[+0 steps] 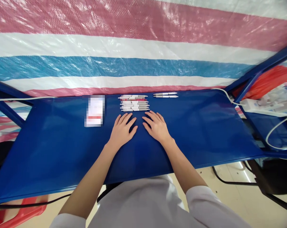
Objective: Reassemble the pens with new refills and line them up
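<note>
My left hand [123,129] lies flat on the blue table [62,152], palm down, fingers spread, holding nothing. My right hand [156,125] lies flat beside it in the same way. Just beyond my fingertips sits a neat row of several white and grey pens [134,103], some with red parts, lying side by side. Two more pens [165,94] lie apart to the right of that row. Neither hand touches the pens.
A blurred white card or packet [94,110] lies left of the pens. A striped tarpaulin [138,47] hangs behind the table. At the right, a white power strip [259,106] with cables rests on a second blue surface. A red stool [22,212] stands lower left.
</note>
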`<state>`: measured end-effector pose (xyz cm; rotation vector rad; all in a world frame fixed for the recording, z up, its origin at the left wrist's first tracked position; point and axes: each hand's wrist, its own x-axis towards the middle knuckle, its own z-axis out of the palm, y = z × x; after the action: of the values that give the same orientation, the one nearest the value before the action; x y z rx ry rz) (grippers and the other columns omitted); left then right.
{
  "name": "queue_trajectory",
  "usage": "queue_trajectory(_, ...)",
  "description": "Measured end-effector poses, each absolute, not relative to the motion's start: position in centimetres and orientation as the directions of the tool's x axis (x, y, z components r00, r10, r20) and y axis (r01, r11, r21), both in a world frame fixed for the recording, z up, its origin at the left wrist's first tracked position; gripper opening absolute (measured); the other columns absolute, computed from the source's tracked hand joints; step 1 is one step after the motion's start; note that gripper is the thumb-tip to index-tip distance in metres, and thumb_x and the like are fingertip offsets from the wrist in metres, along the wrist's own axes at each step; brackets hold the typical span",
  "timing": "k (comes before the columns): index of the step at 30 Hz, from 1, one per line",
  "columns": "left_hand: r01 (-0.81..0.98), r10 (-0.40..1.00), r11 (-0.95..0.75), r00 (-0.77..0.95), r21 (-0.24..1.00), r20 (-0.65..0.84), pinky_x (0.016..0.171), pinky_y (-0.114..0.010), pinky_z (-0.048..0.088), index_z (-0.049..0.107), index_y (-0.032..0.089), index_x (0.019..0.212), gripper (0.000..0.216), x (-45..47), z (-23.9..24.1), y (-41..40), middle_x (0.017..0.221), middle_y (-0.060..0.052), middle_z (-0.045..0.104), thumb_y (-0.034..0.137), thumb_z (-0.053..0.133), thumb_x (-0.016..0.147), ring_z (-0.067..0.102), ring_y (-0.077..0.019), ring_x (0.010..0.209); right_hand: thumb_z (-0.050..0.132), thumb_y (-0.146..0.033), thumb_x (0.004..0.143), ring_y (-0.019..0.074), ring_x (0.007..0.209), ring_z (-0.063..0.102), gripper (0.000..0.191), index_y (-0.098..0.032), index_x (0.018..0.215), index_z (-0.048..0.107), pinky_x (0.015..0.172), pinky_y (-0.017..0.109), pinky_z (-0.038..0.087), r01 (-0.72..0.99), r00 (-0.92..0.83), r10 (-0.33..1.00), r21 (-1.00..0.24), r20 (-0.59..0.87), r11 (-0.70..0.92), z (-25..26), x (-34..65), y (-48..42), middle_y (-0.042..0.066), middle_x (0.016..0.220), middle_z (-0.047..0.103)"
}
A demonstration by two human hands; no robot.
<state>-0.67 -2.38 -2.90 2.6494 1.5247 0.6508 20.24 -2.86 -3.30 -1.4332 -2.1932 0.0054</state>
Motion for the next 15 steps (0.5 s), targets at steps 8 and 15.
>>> queue_trajectory(8,0.816,0.79,-0.546,0.426,0.19,0.442,0.113,-0.048,0.036,0.068,0.02,0.121,0.031,0.0,-1.7,-1.3,0.129,-0.01,0.066,0.027,0.05,0.095,0.055,-0.0283,0.126,0.05,-0.033,0.097,0.0253,0.131,0.055,0.031,-0.025,0.122,0.066,0.113,0.046,0.04,0.848,-0.315,0.847,-0.274,0.428,0.453,-3.5,20.2,-2.9,0.005,0.135,0.064)
queue_trajectory(15,0.854,0.819,-0.508,0.437,0.116,0.372,0.096,-0.047,0.043,0.067,0.016,0.121,0.033,1.1,-0.7,1.8,0.12,-0.013,0.069,0.022,0.044,0.097,0.06,-0.0308,0.113,0.047,-0.034,0.097,0.0254,0.13,0.056,0.031,-0.025,0.12,0.067,0.114,0.046,0.039,0.852,-0.29,0.865,-0.301,0.41,0.428,-3.4,20.2,-2.8,0.004,0.134,0.065)
